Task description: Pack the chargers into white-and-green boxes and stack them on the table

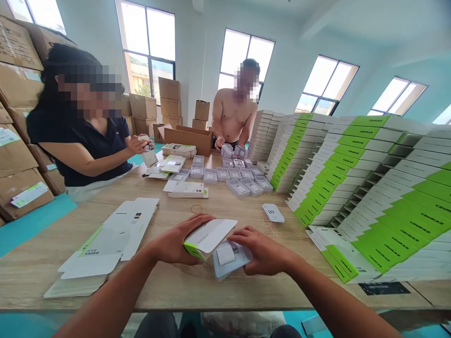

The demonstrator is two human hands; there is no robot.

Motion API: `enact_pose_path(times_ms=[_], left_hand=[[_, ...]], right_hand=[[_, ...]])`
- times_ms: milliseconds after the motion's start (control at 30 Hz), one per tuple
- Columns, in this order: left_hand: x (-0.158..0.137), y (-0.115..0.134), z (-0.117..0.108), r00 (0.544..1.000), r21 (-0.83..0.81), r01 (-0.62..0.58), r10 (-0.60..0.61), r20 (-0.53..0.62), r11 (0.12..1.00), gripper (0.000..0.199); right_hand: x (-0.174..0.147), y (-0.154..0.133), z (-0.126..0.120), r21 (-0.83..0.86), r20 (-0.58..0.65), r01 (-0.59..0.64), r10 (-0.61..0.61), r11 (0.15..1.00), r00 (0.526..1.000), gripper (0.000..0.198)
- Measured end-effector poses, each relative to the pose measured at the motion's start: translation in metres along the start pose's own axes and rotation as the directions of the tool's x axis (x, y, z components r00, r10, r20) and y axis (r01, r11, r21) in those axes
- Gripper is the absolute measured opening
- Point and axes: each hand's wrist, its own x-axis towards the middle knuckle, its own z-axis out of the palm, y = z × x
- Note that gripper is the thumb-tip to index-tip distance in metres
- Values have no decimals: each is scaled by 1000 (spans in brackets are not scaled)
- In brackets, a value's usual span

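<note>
My left hand (179, 239) is wrapped round a small white and green carton (213, 234), tilted above the near part of the table. In my right hand (262, 251) is a clear plastic tray (232, 267) with a white square piece in it, fingers over its upper right edge. The tray lies right against the carton's near right end; whether it reaches inside I cannot tell. A tan rubber band (196, 208) lies just beyond my left hand. Past my right hand rests a small pile of white cards (273, 212).
Flat unfolded cartons (116, 230) lie at the left. Tall stacks of white and green boxes (338, 169) fill the right side. Several clear trays (235, 173) stand mid-table. Two co-workers sit or stand across, one holding a small carton (150, 157). A brown cardboard box (189, 141) stands behind.
</note>
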Motion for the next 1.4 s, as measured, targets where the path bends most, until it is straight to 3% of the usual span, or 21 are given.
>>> enact_pose_path(times_ms=[133, 233, 367, 433, 533, 633, 700, 767, 800, 867, 933, 967, 1033, 1167, 1267, 1400], left_hand=[[5, 4, 6, 999, 44, 10, -12, 40, 999, 95], [11, 16, 14, 997, 85, -3, -3, 75, 996, 92], [18, 36, 29, 996, 205, -18, -1, 90, 979, 91], [19, 44, 38, 998, 235, -9, -4, 56, 972, 92], [18, 52, 52, 999, 154, -4, 9, -33, 988, 92], [12, 57, 63, 999, -179, -10, 2, -43, 984, 92], [8, 62, 71, 999, -429, 14, 6, 46, 903, 89], [6, 68, 80, 993, -560, 51, 21, 120, 827, 85], [6, 72, 86, 995, -594, 63, -1, 103, 802, 83], [4, 78, 97, 993, -659, 62, -113, -35, 750, 79], [-1, 80, 106, 948, -689, 38, -244, -203, 724, 77], [-4, 79, 108, 925, -672, 32, -277, -261, 740, 77], [-13, 77, 108, 924, -582, 51, -259, -280, 812, 69], [-25, 81, 87, 979, -321, 27, -91, -185, 947, 41], [-26, 93, 68, 992, -95, -34, 22, -127, 995, 27], [-29, 102, 70, 950, 119, -107, 137, -281, 987, 24]], right_hand=[[-65, -36, -25, 142, -115, -9, 26, 990, 993, 82], [-81, -53, -35, 107, -231, -122, 144, 987, 962, 78], [-70, -66, -19, 72, -376, -371, 370, 926, 850, 76], [-63, -75, -4, 98, -454, -422, 418, 901, 787, 80], [-64, -88, 14, 116, -568, -264, 282, 958, 774, 92], [-73, -90, 21, 134, -714, -56, 136, 989, 687, 97], [-77, -82, 24, 241, -729, 38, 155, 970, 666, 93], [-76, -69, 30, 430, -659, 135, 208, 892, 723, 88], [-74, -61, 35, 520, -632, 170, 242, 837, 736, 85], [-70, -47, 48, 613, -639, 207, 325, 762, 697, 74], [-68, -35, 64, 603, -683, 205, 366, 771, 633, 58], [-69, -31, 71, 573, -705, 193, 358, 797, 613, 49], [-70, -24, 81, 481, -746, 168, 301, 860, 594, 33], [-72, -22, 80, 287, -787, 199, 112, 937, 607, 27], [-73, -27, 67, 167, -787, 257, -29, 952, 617, 27], [-74, -32, 55, 62, -794, 289, -128, 955, 594, 24]])
